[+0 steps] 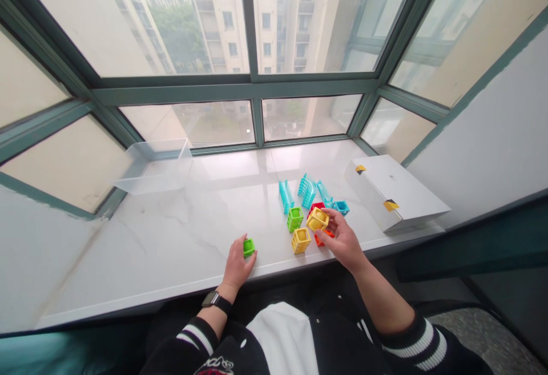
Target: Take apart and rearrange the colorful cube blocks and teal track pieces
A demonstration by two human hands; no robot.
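Observation:
My left hand (240,261) is closed around a small green block (249,247) standing on the white sill near its front edge. With my right hand (345,244) I grip a yellow block (317,219) between thumb and fingers, over the cluster of pieces. Just below it stands another yellow block (301,240). A taller green block (295,219) is to the left of the held yellow one. Partly hidden behind my right hand are a red block (317,206) and an orange-red block (320,240). A blue block (341,208) lies beyond my right fingers.
Several translucent turquoise track pieces (307,190) lie behind the blocks. A clear plastic bin (158,178) stands at the back left of the marble-patterned sill (180,238). On the right is a white box (396,189) with yellow-and-black tabs. Windows border the sill.

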